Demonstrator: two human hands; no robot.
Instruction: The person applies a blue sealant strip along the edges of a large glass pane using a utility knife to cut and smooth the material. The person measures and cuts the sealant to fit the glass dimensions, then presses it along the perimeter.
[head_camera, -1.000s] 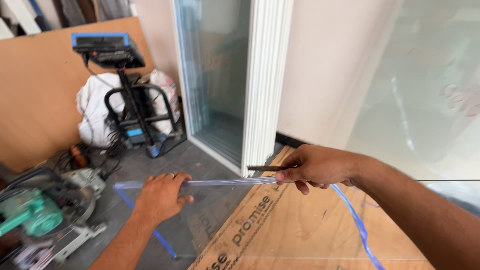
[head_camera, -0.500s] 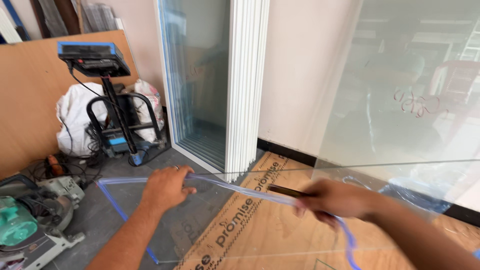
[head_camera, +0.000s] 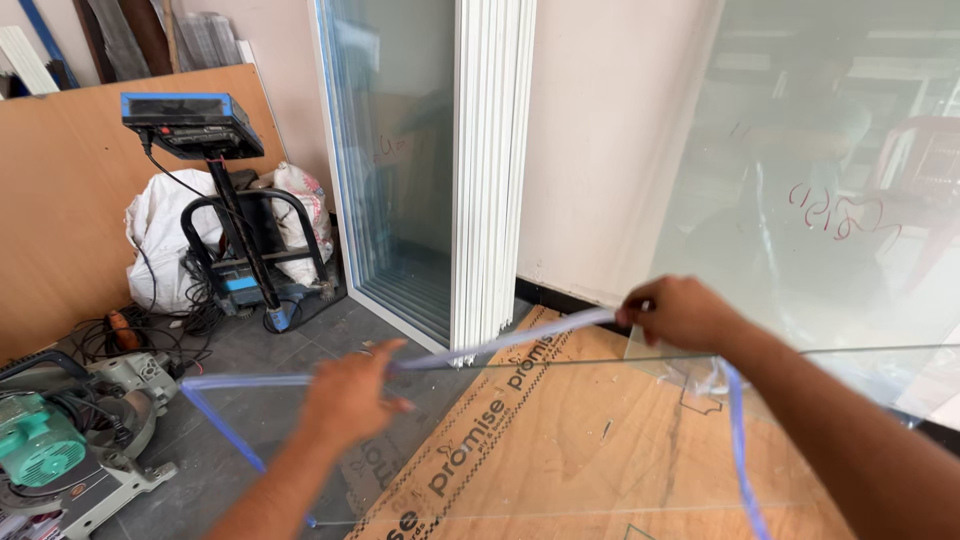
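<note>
A clear glass sheet (head_camera: 560, 440) with blue-tinted edges lies flat in front of me, over cardboard. My left hand (head_camera: 350, 395) grips its far edge, fingers curled over the rim. A thin clear strip (head_camera: 520, 338) runs from that hand up and to the right, lifted off the far edge. My right hand (head_camera: 680, 312) is closed on the strip's raised right end, above the sheet's far right corner. Whether the strip is glass or film I cannot tell.
A green mitre saw (head_camera: 50, 440) sits on the floor at the left. Behind it are a blue-topped machine on a black stand (head_camera: 190, 125), white sacks (head_camera: 160, 240) and a plywood board (head_camera: 60, 200). A white window frame (head_camera: 490, 170) stands ahead, and a large glass pane (head_camera: 830, 200) leans at the right.
My right hand has risen and moved right, lifting the strip's end off the glass edge. The thin tool it held earlier is no longer visible. My left hand stays at the far edge.
</note>
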